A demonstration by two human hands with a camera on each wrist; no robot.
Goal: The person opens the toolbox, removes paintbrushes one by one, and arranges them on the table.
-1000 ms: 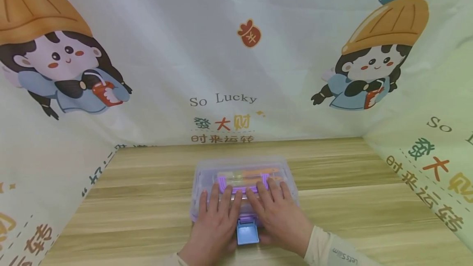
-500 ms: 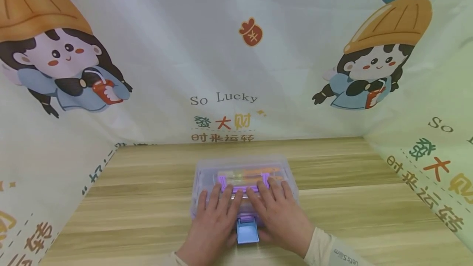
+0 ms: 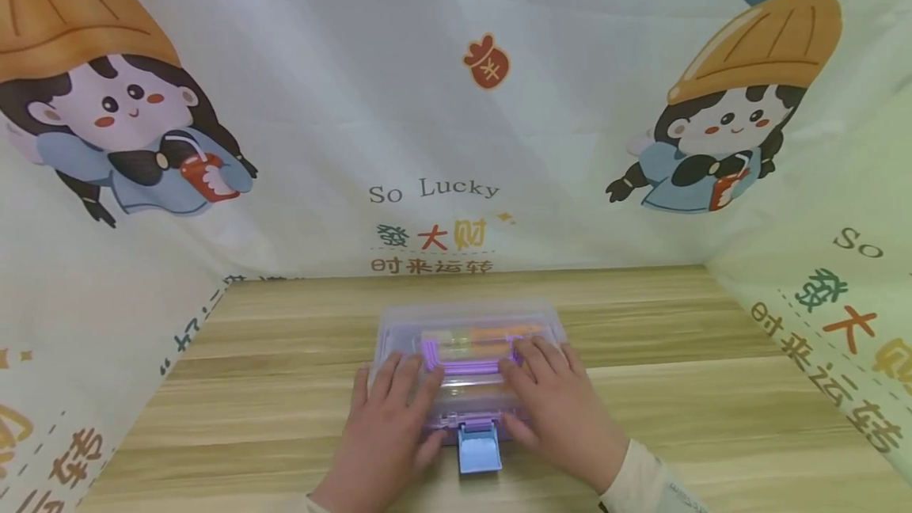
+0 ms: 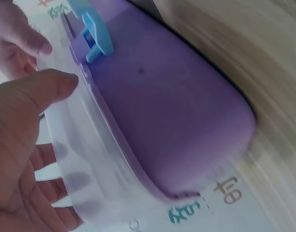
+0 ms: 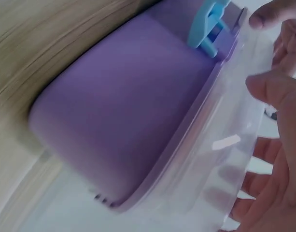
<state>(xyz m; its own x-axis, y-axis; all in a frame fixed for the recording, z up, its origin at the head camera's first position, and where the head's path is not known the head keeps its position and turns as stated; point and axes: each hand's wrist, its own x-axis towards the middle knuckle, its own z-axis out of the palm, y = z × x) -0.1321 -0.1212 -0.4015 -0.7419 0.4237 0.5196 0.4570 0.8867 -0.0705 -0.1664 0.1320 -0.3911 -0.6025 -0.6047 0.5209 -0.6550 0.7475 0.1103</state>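
Note:
A purple plastic storage box (image 5: 123, 92) with a clear lid (image 3: 401, 323) stands on the wooden surface. Its blue latch (image 3: 480, 451) sticks out from the front, unfastened. On the lid lies a purple carrying handle (image 3: 470, 366); orange and pale items (image 3: 492, 332) show through the plastic. My left hand (image 3: 388, 426) rests on the lid's left part, fingers spread over the top and thumb near the front edge. The right hand (image 3: 559, 410) lies likewise on the right part. In both wrist views the thumbs are by the lid's front edge, beside the latch.
Wood-grain tabletop (image 3: 663, 323) extends around the box. A white printed cloth (image 3: 321, 101) with cartoon figures and lettering hangs behind the table and along both sides.
My hands have moved apart on the lid, the left hand leftward and the right one rightward. More of the handle and the lid's front shows between them. The box stays put.

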